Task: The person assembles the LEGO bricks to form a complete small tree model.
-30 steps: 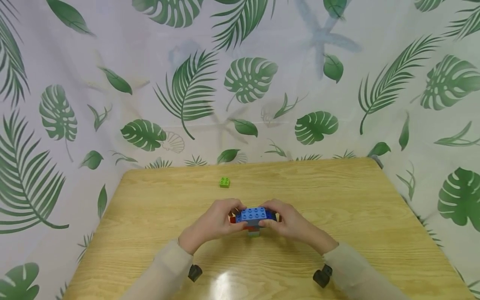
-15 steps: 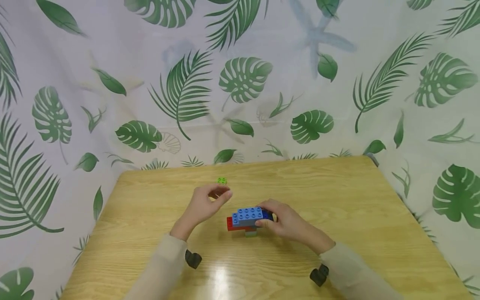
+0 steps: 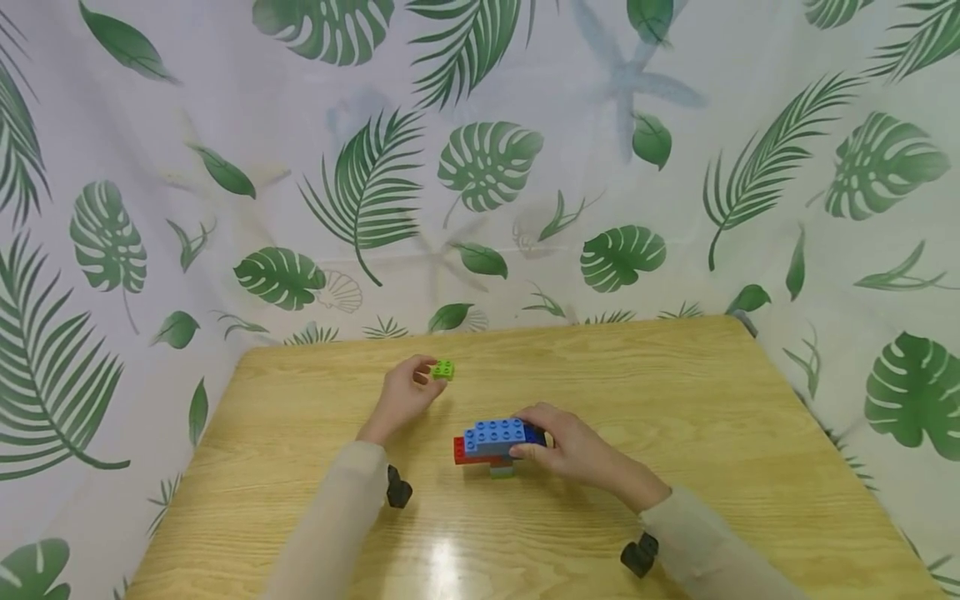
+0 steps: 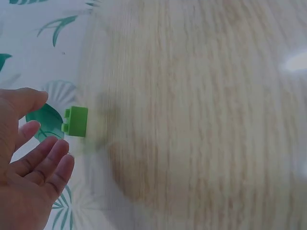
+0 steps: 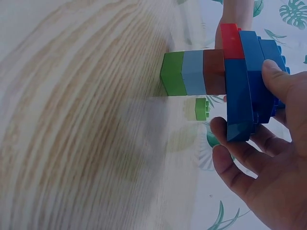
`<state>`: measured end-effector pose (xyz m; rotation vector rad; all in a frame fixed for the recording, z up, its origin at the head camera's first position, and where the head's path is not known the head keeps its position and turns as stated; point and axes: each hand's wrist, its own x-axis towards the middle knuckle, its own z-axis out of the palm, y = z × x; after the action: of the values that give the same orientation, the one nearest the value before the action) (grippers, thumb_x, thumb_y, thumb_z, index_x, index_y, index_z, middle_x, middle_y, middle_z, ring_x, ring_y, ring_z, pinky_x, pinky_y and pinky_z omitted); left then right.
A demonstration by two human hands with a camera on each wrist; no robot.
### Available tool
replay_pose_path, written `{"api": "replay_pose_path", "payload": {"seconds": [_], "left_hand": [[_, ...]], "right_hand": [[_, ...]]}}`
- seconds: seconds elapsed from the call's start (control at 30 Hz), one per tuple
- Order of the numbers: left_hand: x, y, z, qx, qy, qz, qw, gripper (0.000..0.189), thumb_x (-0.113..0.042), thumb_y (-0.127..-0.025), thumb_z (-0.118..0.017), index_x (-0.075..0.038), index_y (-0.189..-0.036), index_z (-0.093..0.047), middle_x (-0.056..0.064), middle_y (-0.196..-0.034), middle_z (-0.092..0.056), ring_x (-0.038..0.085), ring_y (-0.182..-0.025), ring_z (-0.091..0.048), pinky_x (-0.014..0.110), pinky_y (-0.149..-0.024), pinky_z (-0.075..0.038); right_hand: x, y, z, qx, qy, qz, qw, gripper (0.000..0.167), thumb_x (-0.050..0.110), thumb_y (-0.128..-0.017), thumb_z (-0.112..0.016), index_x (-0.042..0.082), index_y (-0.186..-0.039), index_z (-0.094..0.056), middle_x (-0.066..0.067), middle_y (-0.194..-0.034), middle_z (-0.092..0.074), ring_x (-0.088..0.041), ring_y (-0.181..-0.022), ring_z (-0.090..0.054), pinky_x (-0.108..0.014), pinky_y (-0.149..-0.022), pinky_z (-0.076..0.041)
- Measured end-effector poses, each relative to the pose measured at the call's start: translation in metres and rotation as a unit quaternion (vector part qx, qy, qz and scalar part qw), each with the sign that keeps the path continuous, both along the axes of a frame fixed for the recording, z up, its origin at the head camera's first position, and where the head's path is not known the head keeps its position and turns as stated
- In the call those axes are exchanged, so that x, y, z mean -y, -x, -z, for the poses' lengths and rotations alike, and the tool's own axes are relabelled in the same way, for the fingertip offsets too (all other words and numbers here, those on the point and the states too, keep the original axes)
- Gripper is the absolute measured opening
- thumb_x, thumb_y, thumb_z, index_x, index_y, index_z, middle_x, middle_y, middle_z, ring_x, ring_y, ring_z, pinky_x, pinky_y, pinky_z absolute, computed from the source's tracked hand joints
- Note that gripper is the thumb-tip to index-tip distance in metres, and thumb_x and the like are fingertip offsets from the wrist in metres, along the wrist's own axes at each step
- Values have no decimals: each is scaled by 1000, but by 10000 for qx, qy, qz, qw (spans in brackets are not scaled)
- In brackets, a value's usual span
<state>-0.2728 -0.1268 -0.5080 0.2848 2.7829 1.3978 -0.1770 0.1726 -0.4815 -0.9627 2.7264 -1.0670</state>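
My left hand reaches to the small lime-green toy brick at the back of the table. Its thumb and fingers are spread on either side of the brick; in the left wrist view a gap shows between fingertips and brick. My right hand grips the right end of a toy brick build, thumb in front and fingers behind. The build has blue bricks on top and a red brick jutting out at the left. In the right wrist view, a narrow column of green, light blue and brown bricks supports it.
The wood-grain table ends at the back against a white curtain printed with green leaves. Black wrist cameras hang below both sleeves. A bright glare spot lies on the table front.
My left hand has let go of the build's left end and moved back and left to the green brick. The right hand has kept its grip on the build, which stays in place.
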Motion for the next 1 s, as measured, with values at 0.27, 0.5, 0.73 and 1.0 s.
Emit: {"api": "replay_pose_path", "payload": {"seconds": [0.27,0.5,0.73,1.0], "left_hand": [[-1,20,13,305,241,-154,9991,62,-19,-98,-75,-2,-153,-51,26,-138,-60,38,-118,-62,52,-99,-55],[-2,28,17,283,745,98,9968,64,-11,-96,-74,-4,-155,-50,26,-133,-60,26,-95,-56,39,-81,-50],[-7,29,15,315,1183,174,9923,63,-14,-100,-72,-7,-157,-48,28,-145,-49,41,-122,-58,54,-107,-49],[-10,26,13,273,1195,-2,9925,49,-14,-99,-74,-5,-145,-60,28,-145,-50,46,-130,-56,58,-114,-45]], "right_hand": [[-1,1,-3,115,-90,37,9999,44,36,-103,-69,9,-138,-64,-5,-121,-68,-12,-91,-54,-25,-75,-46],[-2,0,-4,135,-110,-63,9998,46,36,-104,-67,6,-138,-62,-8,-121,-69,-12,-92,-54,-26,-75,-46],[-1,0,-6,165,-161,-69,9997,45,37,-104,-67,8,-138,-63,-7,-121,-68,-12,-92,-55,-28,-76,-47],[0,1,-6,100,-227,-89,9997,45,36,-103,-68,7,-138,-63,-7,-122,-69,-12,-95,-56,-30,-78,-50]]}}
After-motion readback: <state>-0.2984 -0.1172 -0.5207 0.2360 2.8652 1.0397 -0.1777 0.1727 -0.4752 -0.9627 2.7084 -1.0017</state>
